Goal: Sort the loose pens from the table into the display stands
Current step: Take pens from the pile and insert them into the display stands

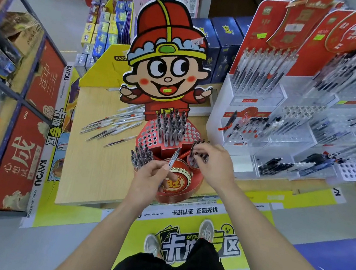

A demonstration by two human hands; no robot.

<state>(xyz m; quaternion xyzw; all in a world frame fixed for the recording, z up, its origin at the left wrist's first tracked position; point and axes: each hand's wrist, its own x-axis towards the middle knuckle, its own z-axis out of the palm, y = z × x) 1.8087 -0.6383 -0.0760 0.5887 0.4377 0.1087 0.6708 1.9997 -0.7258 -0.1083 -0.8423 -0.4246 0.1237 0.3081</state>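
Red cardboard forms the round display stand (pixel 170 147) at the centre of the frame, topped by a cartoon figure cutout (pixel 168 58) and pierced with rows of holes, many of them unfilled. Head view, the only 1 supplied: the left hand (pixel 150 181), lower centre, is closed in a pinch around 1 pen (pixel 174 156), held upright with its tip raised over the stand's front section. The right hand (pixel 214 163), just right of centre, has its fingers curled among a cluster of pens (pixel 200 149) standing in the stand's right-hand cup; whether it grips any single pen cannot be told. A second filled cup (pixel 141 156) sits at the stand's left, and more pens stand in the upper tier. Loose pens (pixel 114 123) lie fanned on the wooden table (pixel 90 168) at centre left, well apart from both hands. Clear acrylic stands (pixel 286 136) occupy the right of the frame, partly stocked. Judgement: the step in hand is seating 1 pen in this stand, and the task is only partly done, given the pile remaining. The next move calls for lining the held pen over a free hole or cup and lowering it straight, then reaching left for the pile.
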